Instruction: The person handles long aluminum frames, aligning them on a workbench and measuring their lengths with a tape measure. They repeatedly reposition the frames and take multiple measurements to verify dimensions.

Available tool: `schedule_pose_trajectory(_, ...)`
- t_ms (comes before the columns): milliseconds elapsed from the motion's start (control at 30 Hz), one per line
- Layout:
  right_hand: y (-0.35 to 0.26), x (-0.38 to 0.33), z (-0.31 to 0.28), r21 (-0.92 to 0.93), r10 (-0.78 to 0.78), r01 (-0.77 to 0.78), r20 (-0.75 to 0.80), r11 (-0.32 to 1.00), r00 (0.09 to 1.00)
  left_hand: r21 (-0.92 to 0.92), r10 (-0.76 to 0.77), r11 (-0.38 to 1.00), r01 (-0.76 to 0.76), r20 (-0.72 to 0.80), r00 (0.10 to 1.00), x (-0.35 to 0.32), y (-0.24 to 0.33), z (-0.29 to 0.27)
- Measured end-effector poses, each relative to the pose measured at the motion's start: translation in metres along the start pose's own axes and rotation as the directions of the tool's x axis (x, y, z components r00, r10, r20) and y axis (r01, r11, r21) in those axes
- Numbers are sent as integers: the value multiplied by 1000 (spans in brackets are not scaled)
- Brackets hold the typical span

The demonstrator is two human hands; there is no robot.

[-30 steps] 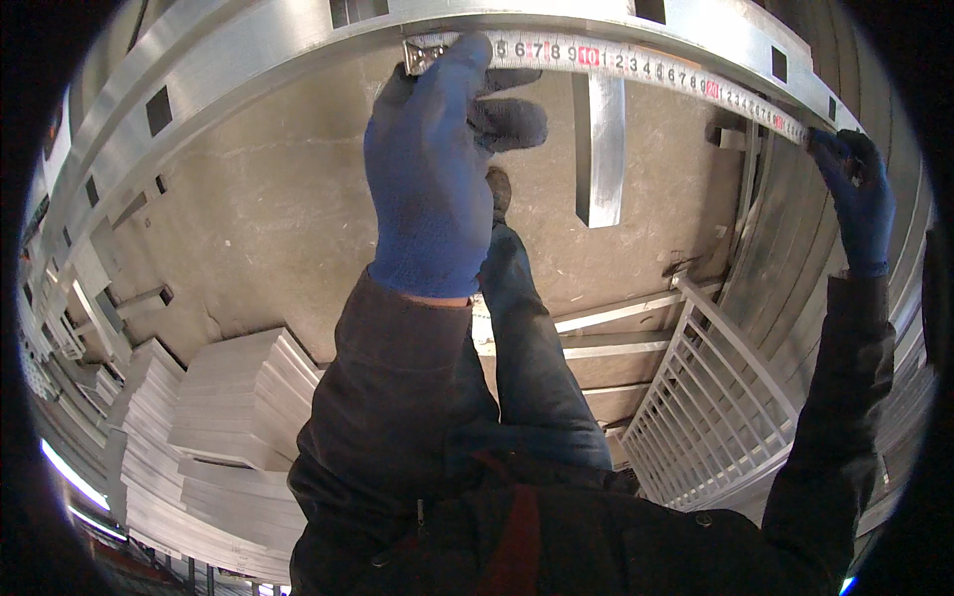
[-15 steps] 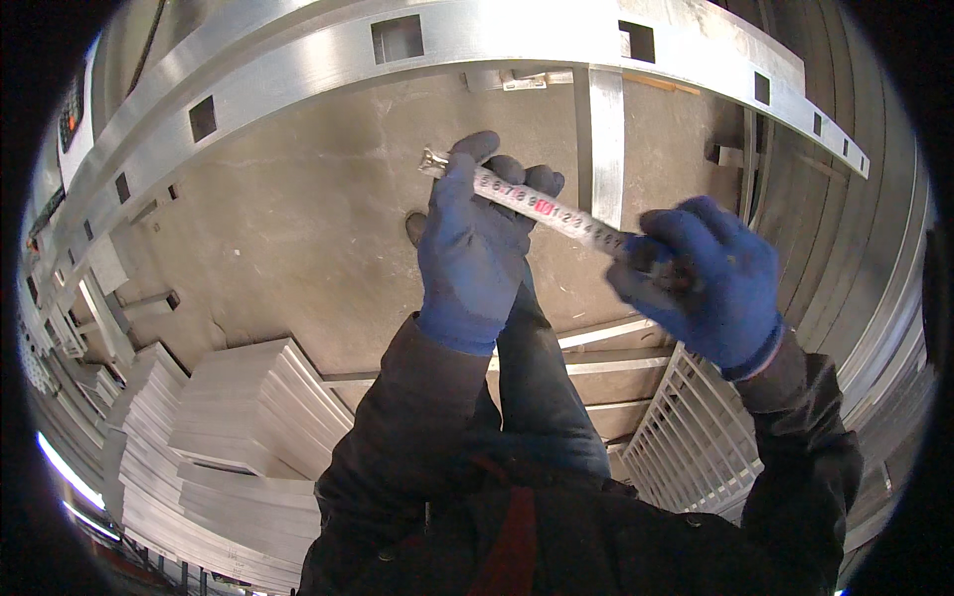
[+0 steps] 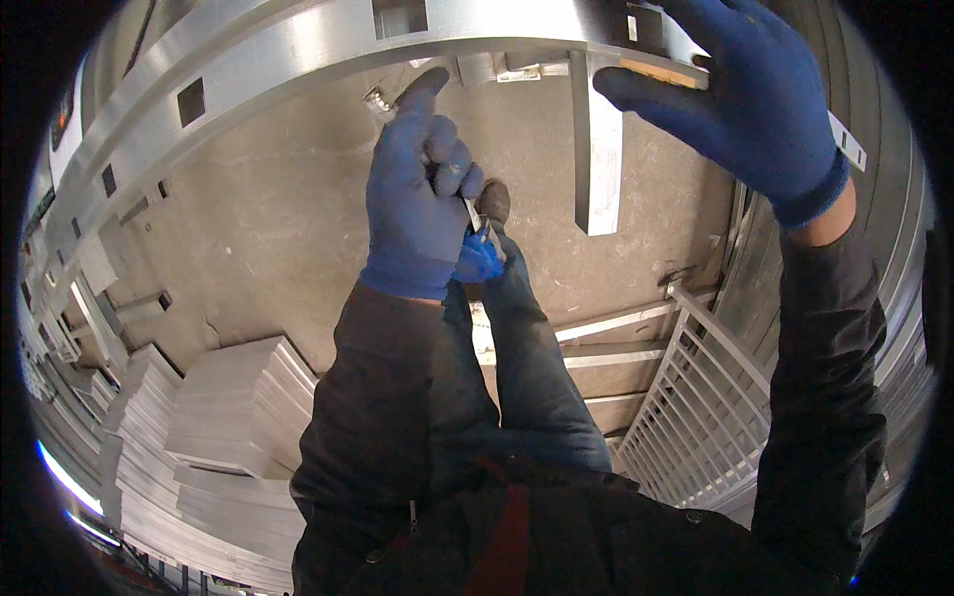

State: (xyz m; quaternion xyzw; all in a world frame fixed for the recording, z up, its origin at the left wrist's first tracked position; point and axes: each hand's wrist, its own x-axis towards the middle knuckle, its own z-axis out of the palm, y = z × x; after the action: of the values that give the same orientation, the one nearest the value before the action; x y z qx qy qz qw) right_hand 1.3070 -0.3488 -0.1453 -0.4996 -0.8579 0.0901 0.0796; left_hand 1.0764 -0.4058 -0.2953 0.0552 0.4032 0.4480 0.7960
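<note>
My left hand (image 3: 412,199), in a blue work glove, is closed around a tape measure. The metal hook end (image 3: 378,101) sticks out past the thumb. On the other side, the tape's blue case (image 3: 479,256) hangs below the fingers, partly hidden by the hand. My right hand (image 3: 750,99), also gloved, is stretched out with thumb and fingers apart over the right part of a long metal rail (image 3: 497,22). Some of its fingertips run out of the picture, and I cannot tell whether they touch the rail. Beneath the rail a square metal post (image 3: 596,149) points toward me.
A stack of pale metal profiles (image 3: 234,407) lies at the lower left. To the right of my legs is a white barred frame (image 3: 696,407). Long metal bars (image 3: 860,238) line the right side. The concrete floor (image 3: 268,219) shows between them.
My right hand has let go of the tape measure and moved up to the rail. The extended tape is no longer stretched between the hands. My left hand has shifted left, the tape measure still in it.
</note>
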Motion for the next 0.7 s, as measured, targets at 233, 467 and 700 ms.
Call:
schedule_pose_trajectory(233, 20, 29, 20, -54, -11, 25, 252, 998, 968, 72, -3, 997, 4, -10, 1000, 6, 3, 9)
schedule_pose_trajectory(467, 24, 42, 32, -67, -4, 25, 296, 997, 955, 148, 51, 988, -52, 10, 999, 6, 0, 15)
schedule_pose_trajectory(700, 24, 45, 40, -89, -58, 80, 230, 993, 972, 130, 89, 988, -80, -59, 994, 8, -4, 13)
